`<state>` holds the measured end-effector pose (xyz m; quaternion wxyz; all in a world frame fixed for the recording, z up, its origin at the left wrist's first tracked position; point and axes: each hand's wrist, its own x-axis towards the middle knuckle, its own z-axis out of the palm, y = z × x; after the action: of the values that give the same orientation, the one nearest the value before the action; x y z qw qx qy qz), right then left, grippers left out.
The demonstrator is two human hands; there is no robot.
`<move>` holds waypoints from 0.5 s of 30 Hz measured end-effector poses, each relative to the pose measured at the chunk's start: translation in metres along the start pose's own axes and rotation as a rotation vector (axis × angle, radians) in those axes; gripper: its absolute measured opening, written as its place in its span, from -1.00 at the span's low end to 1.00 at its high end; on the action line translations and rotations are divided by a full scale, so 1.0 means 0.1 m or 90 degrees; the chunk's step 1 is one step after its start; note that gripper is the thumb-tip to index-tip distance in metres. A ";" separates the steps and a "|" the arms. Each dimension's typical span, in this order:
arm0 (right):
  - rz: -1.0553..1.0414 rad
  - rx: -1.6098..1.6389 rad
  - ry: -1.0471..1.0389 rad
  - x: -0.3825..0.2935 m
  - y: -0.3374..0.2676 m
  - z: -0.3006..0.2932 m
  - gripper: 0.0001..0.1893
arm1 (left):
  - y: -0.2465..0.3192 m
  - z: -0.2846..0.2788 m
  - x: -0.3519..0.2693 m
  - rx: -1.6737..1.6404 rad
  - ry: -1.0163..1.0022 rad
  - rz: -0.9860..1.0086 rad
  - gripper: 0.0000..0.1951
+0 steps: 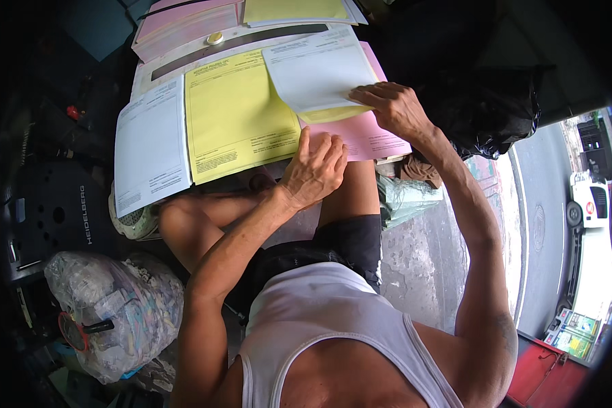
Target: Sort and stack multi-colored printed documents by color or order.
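Three side-by-side piles of printed forms lie before me: white forms (150, 148) at the left, yellow forms (239, 112) in the middle and pink forms (382, 135) at the right. Above the pink pile, my right hand (391, 104) grips the lower right edge of a white form (319, 69), with a yellow sheet (331, 114) showing under it; both sheets curve up. My left hand (319, 166) rests at the lower edge of the pink forms, near the yellow pile's corner, fingers apart and slightly bent.
Behind the forms are a dark flat strip (234, 50), a small round tin (214, 38), a pink paper stack (186, 30) and more yellow forms (296, 11). A black plastic bag (484, 112) stands right; a clear bag of scraps (117, 311) sits lower left.
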<state>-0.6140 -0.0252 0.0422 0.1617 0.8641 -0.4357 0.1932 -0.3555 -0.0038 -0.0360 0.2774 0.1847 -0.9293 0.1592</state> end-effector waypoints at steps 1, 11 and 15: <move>0.020 0.002 -0.020 -0.16 -0.01 -0.01 -0.59 | 0.00 -0.01 0.00 -0.017 0.009 -0.008 -0.70; 0.079 0.004 -0.158 -0.66 -0.50 -0.30 -0.43 | -0.06 -0.24 0.13 -0.111 0.132 -0.148 -0.67; 0.076 -0.001 -0.113 -0.52 -0.48 -0.26 -0.54 | -0.31 -0.67 -0.36 -0.063 0.126 -0.205 -0.56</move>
<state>-0.6081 0.0491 0.0347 0.1111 0.8505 -0.4988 0.1247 -0.2832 0.0048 0.0025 0.3984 0.3004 -0.8625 0.0841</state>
